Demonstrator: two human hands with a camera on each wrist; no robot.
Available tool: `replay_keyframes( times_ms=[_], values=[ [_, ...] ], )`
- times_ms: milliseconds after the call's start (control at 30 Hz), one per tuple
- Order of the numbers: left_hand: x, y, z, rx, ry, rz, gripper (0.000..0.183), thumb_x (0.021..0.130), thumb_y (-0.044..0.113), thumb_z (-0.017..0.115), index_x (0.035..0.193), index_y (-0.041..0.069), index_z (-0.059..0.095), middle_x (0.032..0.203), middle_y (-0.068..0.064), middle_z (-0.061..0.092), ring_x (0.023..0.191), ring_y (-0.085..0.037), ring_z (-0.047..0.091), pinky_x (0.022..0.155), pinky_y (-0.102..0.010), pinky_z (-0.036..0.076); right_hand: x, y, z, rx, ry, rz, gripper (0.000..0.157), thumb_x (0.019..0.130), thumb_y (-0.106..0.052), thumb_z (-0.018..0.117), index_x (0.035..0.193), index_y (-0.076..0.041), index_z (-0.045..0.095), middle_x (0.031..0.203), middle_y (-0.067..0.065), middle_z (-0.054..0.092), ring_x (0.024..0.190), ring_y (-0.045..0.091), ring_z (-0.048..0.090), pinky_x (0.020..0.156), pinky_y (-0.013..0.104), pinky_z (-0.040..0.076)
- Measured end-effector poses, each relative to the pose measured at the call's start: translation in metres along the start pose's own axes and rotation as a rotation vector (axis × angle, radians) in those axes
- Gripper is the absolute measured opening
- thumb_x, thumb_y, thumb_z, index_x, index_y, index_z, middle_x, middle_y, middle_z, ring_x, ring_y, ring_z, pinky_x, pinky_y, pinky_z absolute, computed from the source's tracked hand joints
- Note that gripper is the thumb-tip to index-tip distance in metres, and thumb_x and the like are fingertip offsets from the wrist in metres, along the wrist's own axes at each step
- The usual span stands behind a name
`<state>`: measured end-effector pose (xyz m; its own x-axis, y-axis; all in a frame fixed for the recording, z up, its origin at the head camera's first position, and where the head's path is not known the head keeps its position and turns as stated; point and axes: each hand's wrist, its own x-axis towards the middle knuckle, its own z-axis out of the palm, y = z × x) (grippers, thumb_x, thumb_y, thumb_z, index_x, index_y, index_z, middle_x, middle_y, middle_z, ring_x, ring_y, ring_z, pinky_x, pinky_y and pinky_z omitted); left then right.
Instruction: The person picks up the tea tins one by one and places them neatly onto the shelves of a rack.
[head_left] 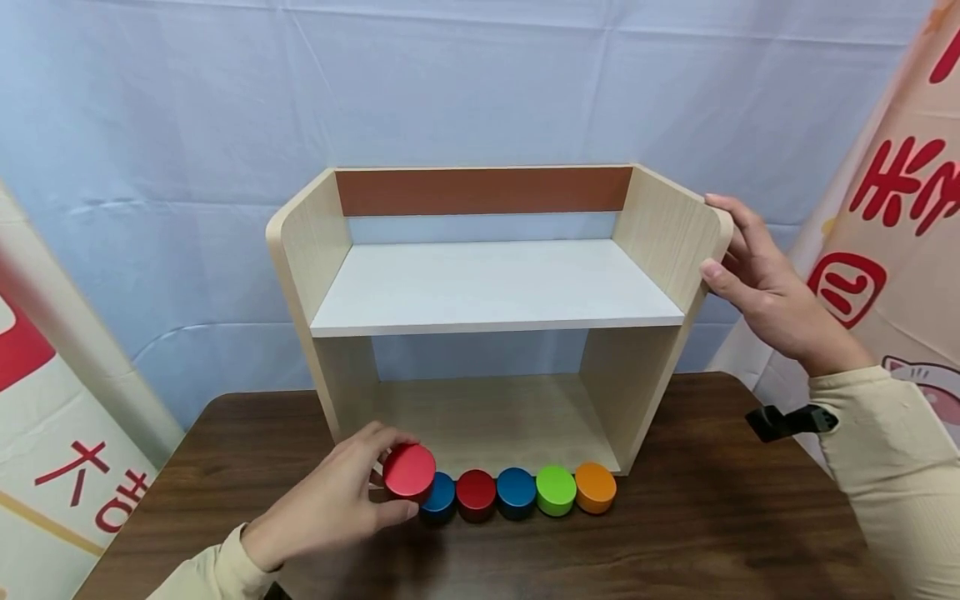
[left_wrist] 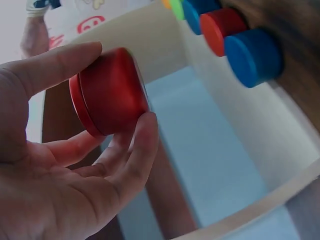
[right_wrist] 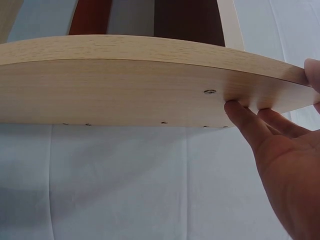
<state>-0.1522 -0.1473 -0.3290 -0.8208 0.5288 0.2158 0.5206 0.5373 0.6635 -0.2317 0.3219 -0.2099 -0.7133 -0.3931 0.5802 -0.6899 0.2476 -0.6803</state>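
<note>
Slip was judged the likeliest failure at the left hand (head_left: pixel 333 506): the red tin (head_left: pixel 409 472) was pinched between thumb and fingertips only, by a smooth-looking round wall, so a drop could be caused by an uneven or loosened pinch. A seam (left_wrist: pixel 84 106), probably a lid's, was seen near one end; the lid might be worked off if only that end were squeezed. The tin was held up in front of the left part of the shelf unit (head_left: pixel 495 283), at the left end of the row. Next out, the near blue tin (head_left: pixel 440 497) could be knocked by thumb or held tin, little room being left. By such a knock the dark red tin (head_left: pixel 476 493), second blue tin (head_left: pixel 516 492), green tin (head_left: pixel 556 488) and orange tin (head_left: pixel 596 486) could be shoved too, being lined up closely. Farther out, the shelf unit could be dragged or tipped on the counter (head_left: pixel 720 500) if its right side panel (head_left: pixel 675 242) were pulled by the right hand (head_left: pixel 772 292).

Pose: left forearm was angled in from lower left, thumb opposed to fingers. Right hand was raised to the panel's upper front corner, thumb laid at the front edge, fingertips placed on the outer face near a screw (right_wrist: pixel 210 92); the panel was gripped between them, how firmly could not be told.
</note>
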Motion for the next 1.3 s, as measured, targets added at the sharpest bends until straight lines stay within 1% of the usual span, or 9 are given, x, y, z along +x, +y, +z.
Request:
replay_keyframes(
  times_ms=[133,200,333,433,633,800,967,1133,1300],
  values=[
    [0.006,0.012,-0.010,-0.049,-0.033,0.010,0.049,0.080,0.016,0.086,0.122,0.006,0.062,0.110,0.000,0.059,0.092,-0.018,0.062,0.073,-0.025,0.058,0.000,-0.001,0.000,0.002,-0.001,0.003,0.070,0.103,0.009,0.041,0.162,-0.021,0.017,0.153,0.009,0.032,0.128,0.024,0.036,0.090,0.014,0.044],
    [0.008,0.018,-0.014,-0.043,-0.043,0.010,0.049,0.081,0.018,0.086,0.122,0.007,0.062,0.112,0.001,0.059,0.093,-0.016,0.061,0.075,-0.026,0.058,-0.001,-0.001,0.001,0.001,-0.002,0.005,0.070,0.103,0.008,0.041,0.162,-0.022,0.017,0.154,0.009,0.032,0.128,0.024,0.036,0.090,0.014,0.044],
    [0.014,0.029,-0.021,-0.027,-0.062,0.032,0.049,0.081,0.018,0.086,0.123,0.009,0.062,0.113,0.002,0.060,0.095,-0.016,0.061,0.078,-0.027,0.057,-0.001,-0.002,0.001,-0.015,-0.004,0.019,0.070,0.103,0.007,0.041,0.162,-0.023,0.016,0.154,0.010,0.031,0.129,0.023,0.036,0.090,0.013,0.044],
    [0.018,0.038,-0.028,-0.022,-0.083,0.035,0.051,0.080,0.018,0.087,0.123,0.008,0.062,0.113,0.001,0.060,0.095,-0.019,0.060,0.078,-0.028,0.058,-0.001,-0.001,0.001,-0.019,-0.003,0.025,0.071,0.103,0.007,0.042,0.162,-0.023,0.016,0.154,0.009,0.031,0.129,0.023,0.036,0.090,0.013,0.044],
    [0.030,0.058,-0.039,0.008,-0.110,0.039,0.053,0.079,0.015,0.087,0.124,0.006,0.061,0.111,0.000,0.061,0.095,-0.020,0.060,0.077,-0.028,0.057,0.000,0.000,0.000,0.001,-0.003,0.005,0.071,0.103,0.009,0.041,0.162,-0.022,0.017,0.154,0.009,0.031,0.128,0.024,0.036,0.090,0.014,0.044],
    [0.042,0.070,-0.051,0.031,-0.128,0.069,0.055,0.080,0.017,0.087,0.125,0.004,0.061,0.112,-0.001,0.062,0.095,-0.018,0.061,0.076,-0.027,0.057,0.000,0.001,0.000,0.015,-0.004,-0.001,0.070,0.103,0.009,0.040,0.162,-0.022,0.017,0.155,0.009,0.030,0.129,0.024,0.036,0.090,0.014,0.044],
    [0.053,0.080,-0.061,0.015,-0.143,0.106,0.053,0.082,0.018,0.086,0.125,0.003,0.060,0.112,-0.003,0.062,0.097,-0.018,0.060,0.078,-0.028,0.057,0.000,0.000,0.001,0.009,-0.010,-0.009,0.070,0.103,0.009,0.039,0.162,-0.021,0.017,0.156,0.009,0.030,0.129,0.024,0.036,0.090,0.014,0.044],
    [0.067,0.095,-0.073,-0.004,-0.158,0.096,0.051,0.082,0.015,0.086,0.125,0.003,0.061,0.113,-0.004,0.063,0.100,-0.021,0.060,0.080,-0.030,0.057,0.000,0.000,0.001,0.014,-0.009,-0.008,0.070,0.103,0.009,0.039,0.162,-0.021,0.017,0.155,0.009,0.031,0.128,0.023,0.036,0.090,0.014,0.044],
    [0.083,0.112,-0.083,0.012,-0.160,0.069,0.053,0.080,0.013,0.086,0.126,0.005,0.061,0.116,-0.007,0.061,0.100,-0.023,0.063,0.080,-0.029,0.057,0.000,0.000,0.001,0.013,-0.008,-0.012,0.070,0.103,0.010,0.039,0.162,-0.021,0.017,0.154,0.010,0.031,0.129,0.024,0.036,0.091,0.013,0.044]
  ],
)
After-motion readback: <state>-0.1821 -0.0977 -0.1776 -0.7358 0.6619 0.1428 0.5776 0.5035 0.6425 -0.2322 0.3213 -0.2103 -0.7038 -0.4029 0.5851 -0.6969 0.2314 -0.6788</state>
